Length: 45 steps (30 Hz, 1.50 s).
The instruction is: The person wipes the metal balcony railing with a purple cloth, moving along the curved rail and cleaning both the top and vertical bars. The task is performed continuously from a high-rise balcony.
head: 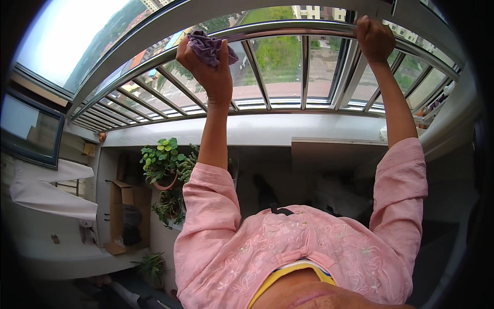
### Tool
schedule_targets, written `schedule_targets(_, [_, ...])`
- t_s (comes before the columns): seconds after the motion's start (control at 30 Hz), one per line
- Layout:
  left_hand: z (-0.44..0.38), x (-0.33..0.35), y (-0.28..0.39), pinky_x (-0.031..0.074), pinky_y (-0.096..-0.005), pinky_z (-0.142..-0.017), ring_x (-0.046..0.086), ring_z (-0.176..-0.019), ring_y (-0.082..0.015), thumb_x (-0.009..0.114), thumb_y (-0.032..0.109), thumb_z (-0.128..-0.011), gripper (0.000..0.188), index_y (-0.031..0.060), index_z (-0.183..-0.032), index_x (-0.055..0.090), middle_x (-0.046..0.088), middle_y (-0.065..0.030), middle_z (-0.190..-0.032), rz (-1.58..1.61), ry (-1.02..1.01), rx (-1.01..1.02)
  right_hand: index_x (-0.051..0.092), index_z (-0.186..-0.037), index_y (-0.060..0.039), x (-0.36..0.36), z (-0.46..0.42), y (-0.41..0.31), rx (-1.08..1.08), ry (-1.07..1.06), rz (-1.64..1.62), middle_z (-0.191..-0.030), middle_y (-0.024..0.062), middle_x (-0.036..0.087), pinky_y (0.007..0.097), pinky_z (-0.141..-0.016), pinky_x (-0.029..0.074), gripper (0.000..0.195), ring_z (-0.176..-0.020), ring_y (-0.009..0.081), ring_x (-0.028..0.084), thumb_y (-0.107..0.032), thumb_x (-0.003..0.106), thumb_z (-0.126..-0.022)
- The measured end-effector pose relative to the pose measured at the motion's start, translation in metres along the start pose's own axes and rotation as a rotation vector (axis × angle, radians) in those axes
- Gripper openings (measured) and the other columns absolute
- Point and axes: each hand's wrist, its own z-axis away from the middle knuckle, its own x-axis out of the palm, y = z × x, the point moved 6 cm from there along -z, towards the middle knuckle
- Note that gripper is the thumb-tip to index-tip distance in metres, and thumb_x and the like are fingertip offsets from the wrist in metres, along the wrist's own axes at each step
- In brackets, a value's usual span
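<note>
A crumpled purple cloth (209,47) is bunched in my left hand (210,75), whose thumb and fingers close around it. The cloth is beside the shiny metal top rail (270,29) of a window guard; whether it presses on the rail cannot be told. Farther right, my right hand (375,40) grips the same rail with curled fingers. Below the rail run upright metal bars (304,73), with window panes behind them. Part of the rail is hidden behind each hand.
A white window sill (258,129) runs under the bars. Potted plants (162,158) stand below left, near an open cardboard box (115,216). White trousers (58,189) hang at the left, under a dark-framed window sash (31,127). A board (339,154) leans below the sill.
</note>
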Motion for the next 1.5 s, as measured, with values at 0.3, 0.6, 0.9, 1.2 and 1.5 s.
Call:
schedule_targets(0.3, [-0.020,0.058,0.005,0.040,-0.0430,-0.087,0.054,-0.099,-0.0298,0.074,0.027,-0.081,0.042,0.0180,-0.118,0.057,0.057,-0.0086,-0.105,-0.444,-0.331,0.387,0.066,-0.060,-0.0115,0.000,-0.001,0.000,0.005,-0.040,0.044,-0.061,0.0104,0.065,0.0378,-0.055,0.051,0.039,-0.054,0.0285,0.063,-0.027,0.048,-0.092])
schedule_targets(0.6, [-0.059,-0.021,-0.082,0.042,-0.0417,-0.093,0.055,-0.100,-0.0334,0.071,0.025,-0.082,0.033,0.0088,-0.109,0.062,0.059,-0.0129,-0.100,-0.406,-0.350,0.114,0.071,-0.070,-0.0132,0.006,0.004,0.012,0.043,-0.158,0.036,-0.069,0.0104,0.067,0.0423,-0.059,0.051,0.042,-0.062,0.0314,0.064,-0.027,0.041,-0.097])
schedule_targets(0.9, [-0.092,-0.131,-0.202,0.042,-0.0455,-0.093,0.054,-0.103,-0.0375,0.068,0.027,-0.085,0.036,0.0029,-0.111,0.062,0.060,-0.0174,-0.107,-0.686,-0.234,0.041,0.074,-0.079,-0.0152,0.007,0.009,0.012,0.050,-0.236,0.021,-0.077,0.0076,0.070,0.0411,-0.065,0.050,0.047,-0.068,0.0308,0.063,-0.026,0.034,-0.101])
schedule_targets(1.2, [-0.141,-0.195,-0.290,0.051,-0.0476,-0.081,0.062,-0.095,-0.0397,0.070,0.034,-0.085,0.044,0.0029,-0.111,0.051,0.061,-0.0221,-0.105,-0.766,0.286,-0.572,0.074,-0.081,-0.0166,0.012,0.015,0.018,0.028,-0.226,0.015,-0.074,0.0062,0.067,0.0409,-0.065,0.049,0.049,-0.069,0.0303,0.063,-0.026,0.031,-0.101])
schedule_targets(1.5, [-0.111,-0.049,-0.173,0.042,-0.0478,-0.086,0.050,-0.100,-0.0354,0.065,0.024,-0.088,0.033,0.0056,-0.110,0.048,0.049,-0.0164,-0.103,-0.540,-0.119,-0.038,0.073,-0.080,-0.0153,0.012,0.017,0.019,0.012,-0.213,0.036,-0.074,0.0068,0.067,0.0415,-0.065,0.049,0.049,-0.070,0.0306,0.062,-0.026,0.031,-0.101])
